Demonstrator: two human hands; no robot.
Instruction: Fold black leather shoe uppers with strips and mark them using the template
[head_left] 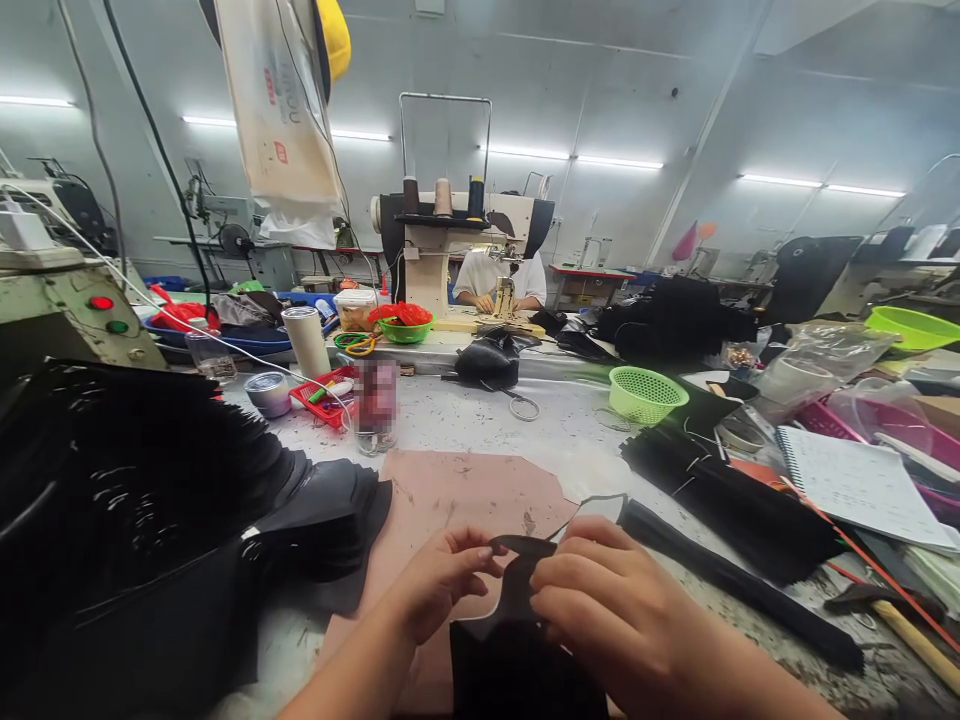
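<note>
At the front middle of the bench, my left hand (pixel 450 575) pinches the edge of a black leather piece (pixel 517 590) between thumb and fingers. My right hand (pixel 607 600) curls over the same piece from the right, its fingertips partly hidden behind the knuckles. The piece has a narrow raised flap at its top and widens toward me. Beneath it lies a pinkish-brown sheet (pixel 465 480). Just beyond my right hand rests a pale panel with a dark edge (pixel 604 508). A large stack of black leather pieces (pixel 300 510) stands to the left.
Right of my hands lie a black strip (pixel 735 575), a black bundle (pixel 727 490), a notebook (pixel 862 480) and a hammer (pixel 915 640). Farther off are a green basket (pixel 647 395), a red tray (pixel 322 400) and a sewing machine (pixel 427 260). Another person (pixel 501 280) sits behind it.
</note>
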